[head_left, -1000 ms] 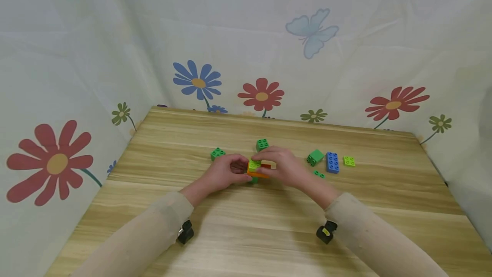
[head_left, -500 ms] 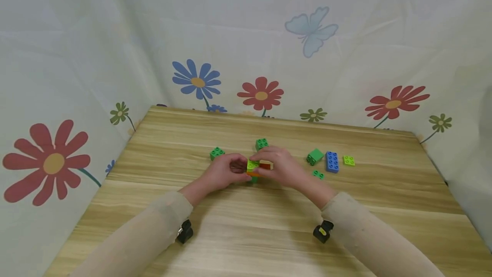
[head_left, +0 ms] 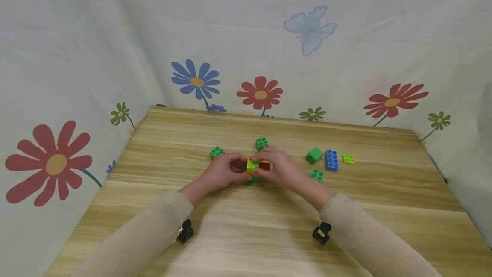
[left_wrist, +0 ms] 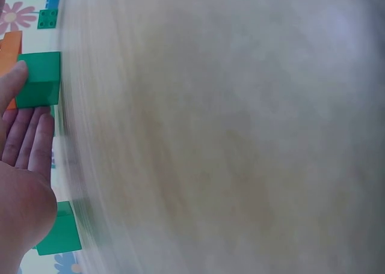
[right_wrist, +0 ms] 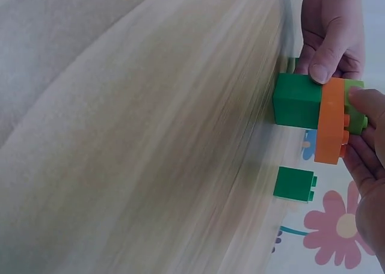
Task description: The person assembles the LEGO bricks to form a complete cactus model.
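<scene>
Both hands are on a small stack of toy building bricks near the middle of the table. A green brick (right_wrist: 298, 100) forms its base, an orange brick (right_wrist: 329, 127) lies over that, and a lime brick (head_left: 252, 164) tops it. My left hand (head_left: 224, 170) grips the stack's lower part from the left, its thumb at the seam of green and orange and its fingers behind. From the right, my right hand (head_left: 282, 166) pinches the lime brick between thumb and fingers. Studs of the orange brick show beside the lime one in the right wrist view.
Behind the hands stand two green bricks, one at the left (head_left: 217, 153), another just past the right fingers (head_left: 262, 143). To the right lie a tipped green brick (head_left: 314, 155), a blue brick (head_left: 332, 160), a flat lime brick (head_left: 348, 159) and a studded green brick (head_left: 317, 175).
Both hands keep their hold on the stack. The right forearm has shifted slightly left, so more of the studded green brick beside it shows.
</scene>
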A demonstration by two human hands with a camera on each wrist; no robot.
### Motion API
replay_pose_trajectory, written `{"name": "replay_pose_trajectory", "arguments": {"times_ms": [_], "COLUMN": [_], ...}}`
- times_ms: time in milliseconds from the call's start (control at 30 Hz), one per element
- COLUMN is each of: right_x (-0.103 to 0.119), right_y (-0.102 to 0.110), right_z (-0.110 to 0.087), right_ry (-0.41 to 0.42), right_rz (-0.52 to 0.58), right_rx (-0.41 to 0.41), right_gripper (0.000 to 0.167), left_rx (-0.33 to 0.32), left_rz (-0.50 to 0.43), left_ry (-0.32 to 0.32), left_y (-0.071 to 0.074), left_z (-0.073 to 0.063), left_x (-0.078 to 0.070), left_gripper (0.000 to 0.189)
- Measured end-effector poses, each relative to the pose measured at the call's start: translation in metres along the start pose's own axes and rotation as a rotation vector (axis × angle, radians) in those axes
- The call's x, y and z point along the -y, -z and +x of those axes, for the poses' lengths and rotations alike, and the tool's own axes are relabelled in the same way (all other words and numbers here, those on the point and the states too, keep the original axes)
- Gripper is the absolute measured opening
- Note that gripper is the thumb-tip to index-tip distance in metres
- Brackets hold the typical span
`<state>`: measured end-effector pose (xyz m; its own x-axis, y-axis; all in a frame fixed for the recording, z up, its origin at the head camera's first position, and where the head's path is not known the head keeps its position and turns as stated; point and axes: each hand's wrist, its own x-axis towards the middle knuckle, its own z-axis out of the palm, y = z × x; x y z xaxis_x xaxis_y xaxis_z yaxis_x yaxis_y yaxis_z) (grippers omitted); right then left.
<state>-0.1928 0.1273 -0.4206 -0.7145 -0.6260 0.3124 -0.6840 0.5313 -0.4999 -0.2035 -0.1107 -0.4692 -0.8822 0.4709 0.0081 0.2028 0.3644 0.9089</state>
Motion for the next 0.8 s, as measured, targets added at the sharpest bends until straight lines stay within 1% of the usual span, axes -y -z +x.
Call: {"name": "replay_pose_trajectory", "arguments": {"times_ms": [200, 433, 633, 800], "right_x": [0.000, 0.001, 0.001, -0.001], "right_y": [-0.002, 0.000, 0.004, 0.015], "right_z": [-0.001, -0.003, -0.009, -0.021], "right_ry": [0.015, 0.015, -0.019, -0.065], "right_rz": [0.005, -0.010, -0.019, -0.038], "right_rx": [-0.019, -0.025, -0.044, -0.050], "right_gripper": [0.031, 0.034, 0.044, 0.047], "left_rx": [-0.005, -0.005, -0.007, -0.012], "left_rz": [0.006, 0.005, -0.001, 0.005], "left_ry": [-0.012, -0.002, -0.008, 0.015], "left_y": [0.000, -0.001, -0.001, -0.001], "left_z": [0.000, -0.001, -0.001, -0.001], "left_x": [0.001, -0.002, -0.003, -0.001], "left_gripper": [0.038, 0.038, 0.038, 0.040]}}
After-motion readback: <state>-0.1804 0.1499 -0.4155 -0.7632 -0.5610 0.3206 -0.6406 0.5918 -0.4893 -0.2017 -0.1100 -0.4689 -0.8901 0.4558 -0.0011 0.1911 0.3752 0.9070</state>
